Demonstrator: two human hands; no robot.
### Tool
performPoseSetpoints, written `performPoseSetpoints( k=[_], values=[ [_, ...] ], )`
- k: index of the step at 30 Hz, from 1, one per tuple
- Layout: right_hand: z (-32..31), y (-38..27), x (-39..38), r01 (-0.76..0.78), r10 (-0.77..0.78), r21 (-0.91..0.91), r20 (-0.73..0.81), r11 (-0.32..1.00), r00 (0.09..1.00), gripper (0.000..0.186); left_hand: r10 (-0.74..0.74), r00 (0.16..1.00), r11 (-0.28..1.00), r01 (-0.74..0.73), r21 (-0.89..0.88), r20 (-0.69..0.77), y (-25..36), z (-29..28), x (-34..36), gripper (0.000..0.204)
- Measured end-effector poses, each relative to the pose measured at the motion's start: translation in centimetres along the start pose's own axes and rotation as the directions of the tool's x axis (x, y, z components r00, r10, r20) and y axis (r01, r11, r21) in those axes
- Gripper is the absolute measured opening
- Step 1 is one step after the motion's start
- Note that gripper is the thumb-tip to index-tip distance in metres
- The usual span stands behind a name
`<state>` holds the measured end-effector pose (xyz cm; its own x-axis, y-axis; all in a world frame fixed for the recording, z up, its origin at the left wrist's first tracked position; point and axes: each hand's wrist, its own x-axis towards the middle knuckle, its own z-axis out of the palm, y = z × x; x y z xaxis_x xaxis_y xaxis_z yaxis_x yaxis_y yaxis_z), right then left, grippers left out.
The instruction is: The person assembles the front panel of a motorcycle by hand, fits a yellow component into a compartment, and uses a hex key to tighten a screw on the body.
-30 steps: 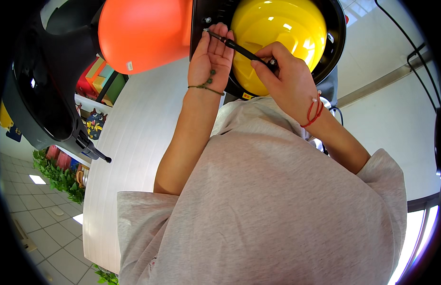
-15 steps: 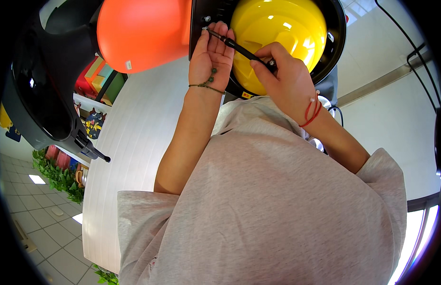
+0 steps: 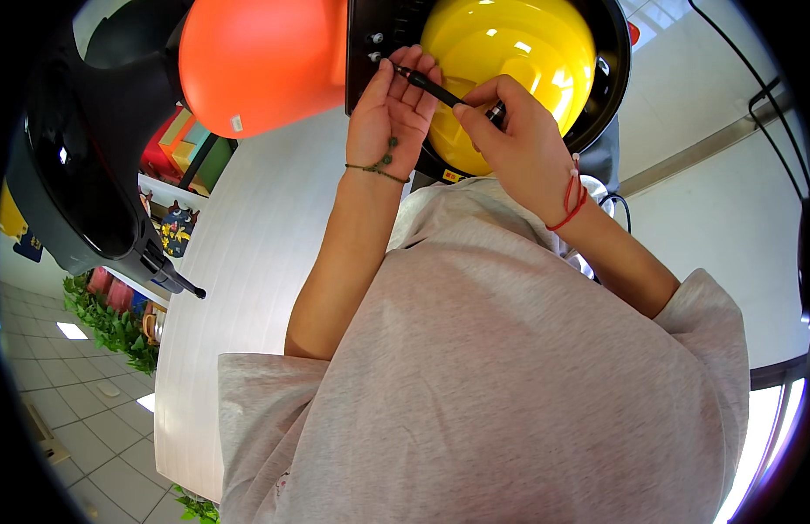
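- We see a thin black tool (image 3: 433, 87), shaped like a screwdriver, slanting across the top middle of the view; its tip meets the black panel (image 3: 379, 44) just beside two small screws (image 3: 375, 48).
- The tool lies in front of the left edge of a yellow dome (image 3: 510, 70), between the two hands.
- Our left hand (image 3: 389, 113) is raised with the palm toward us; its fingers curl around the front part of the tool near the tip, steadying it against the panel.
- A thin beaded cord (image 3: 379, 166) runs round the left wrist.
- Our right hand (image 3: 514, 140) pinches the rear end of the tool between thumb and fingers, closed firmly on the handle.
- A red string (image 3: 569, 201) circles the right wrist.
- The yellow dome sits inside a round black housing (image 3: 610, 79), which fills the top right part of the view.
- An orange dome (image 3: 265, 57) hangs just left of the black panel, touching its edge as far as we can tell.
- A large glossy black shell (image 3: 73, 175) curves along the left side, well apart from the hands.
- A white ribbed surface (image 3: 239, 288) runs behind the left forearm.
- Both forearms come out of a grey T-shirt (image 3: 492, 393), which takes up the lower half.
- At the lower left we see a tiled floor (image 3: 64, 393) and green plants (image 3: 112, 327).
- Coloured boxes (image 3: 182, 144) stand under the orange dome.
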<state>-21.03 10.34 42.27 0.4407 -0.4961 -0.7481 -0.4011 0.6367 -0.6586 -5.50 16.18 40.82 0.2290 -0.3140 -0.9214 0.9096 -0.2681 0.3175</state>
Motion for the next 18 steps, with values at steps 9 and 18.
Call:
performPoseSetpoints(
  k=[9, 18],
  values=[
    [-0.10, -0.18, -0.09, 0.039, -0.039, -0.016, 0.010, 0.999, 0.999, 0.024, 0.029, 0.999, 1.000, -0.029, -0.010, -0.027, -0.24, -0.09, 0.19, 0.025],
    [0.06, -0.25, -0.35, 0.093, -0.094, -0.079, -0.008, 0.993, 0.996, 0.024, 0.063, 0.997, 0.997, -0.064, -0.031, -0.041, -0.52, -0.24, 0.36, 0.020]
  ],
)
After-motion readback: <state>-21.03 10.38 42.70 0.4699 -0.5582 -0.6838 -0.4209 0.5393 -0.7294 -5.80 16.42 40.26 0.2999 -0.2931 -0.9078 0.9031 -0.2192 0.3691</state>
